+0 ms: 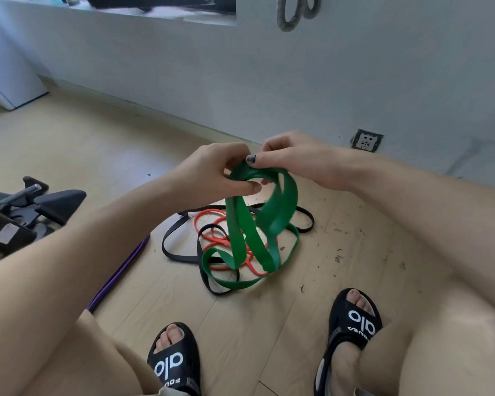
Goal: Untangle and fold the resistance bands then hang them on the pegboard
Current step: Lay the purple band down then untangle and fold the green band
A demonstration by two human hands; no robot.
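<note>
Wood floor [269, 324] fills the lower two thirds of the frame; pale wall [297, 81] across the top.

Tangle sits at frame centre on the floor, between and beyond the two sandalled feet. Count by colour: one green band [247, 241], one black band [180, 254], one orange band [212, 238], all interlaced. One purple band [120, 271] lies apart, lower left, stretched out straight. Total four bands visible here; whether the grey loops [293, 12] hanging at the top edge are further bands on the pegboard, cannot tell.

Green band: upper part raised off the floor to frame centre, lower coils resting on the black and orange ones. Judged reason: raising one band lets its loops hang open so the crossings show.

Left hand [212, 172]: fingers curled, thumb and fingers pinching the green band's top fold. Right hand [292, 161]: fingers curled, thumb pressed on the same fold just beside the left. Hands touching or nearly so.

Judgement: untangling stage, early; nothing folded yet.
</note>
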